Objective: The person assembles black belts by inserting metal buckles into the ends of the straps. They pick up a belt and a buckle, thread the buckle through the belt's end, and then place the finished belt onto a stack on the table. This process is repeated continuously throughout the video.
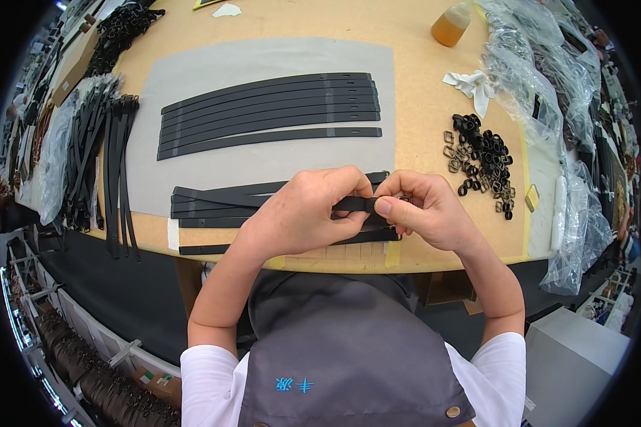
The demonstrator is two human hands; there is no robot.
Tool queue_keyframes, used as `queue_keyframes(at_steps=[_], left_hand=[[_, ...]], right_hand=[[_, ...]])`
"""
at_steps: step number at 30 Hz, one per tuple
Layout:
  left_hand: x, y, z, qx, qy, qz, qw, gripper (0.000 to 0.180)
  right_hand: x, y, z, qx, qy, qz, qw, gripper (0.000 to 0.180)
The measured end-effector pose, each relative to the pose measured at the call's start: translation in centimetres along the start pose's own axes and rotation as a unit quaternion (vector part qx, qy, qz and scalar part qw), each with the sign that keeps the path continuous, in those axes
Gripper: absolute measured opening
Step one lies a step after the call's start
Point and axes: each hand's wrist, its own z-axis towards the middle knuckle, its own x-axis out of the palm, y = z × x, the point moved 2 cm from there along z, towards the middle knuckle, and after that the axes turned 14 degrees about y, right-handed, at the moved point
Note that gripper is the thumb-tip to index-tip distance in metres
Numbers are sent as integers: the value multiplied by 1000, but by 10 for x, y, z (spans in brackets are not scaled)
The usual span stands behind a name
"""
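Both my hands meet over the near edge of the table, closed on the end of one black strap (350, 205). My left hand (308, 210) pinches the strap between thumb and fingers. My right hand (429, 211) grips its tip, where a small metal buckle (404, 200) partly shows behind the thumb. The right fingertips hide most of that end. Beneath my hands lie several more black straps (210, 213), with a separate one (205, 250) along the table edge. Farther off, a row of flat black straps (271, 107) lies side by side on a grey mat (263, 60).
At right sits a pile of black loops and metal buckles (486, 158), near a crumpled white cloth (471, 85), a bottle of amber liquid (451, 25) and clear plastic bags (541, 78). Bundles of black straps (121, 156) hang over the table's left edge.
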Motion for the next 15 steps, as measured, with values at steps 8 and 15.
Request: queue_keyframes(at_steps=[8,15], left_hand=[[0,1,2,7,-3,2,1000,22],[3,3,3,9,-6,3,1000,21]], right_hand=[[-1,1,0,3,-1,-1,1000,26],[-2,2,0,2,-3,-11,1000,25]])
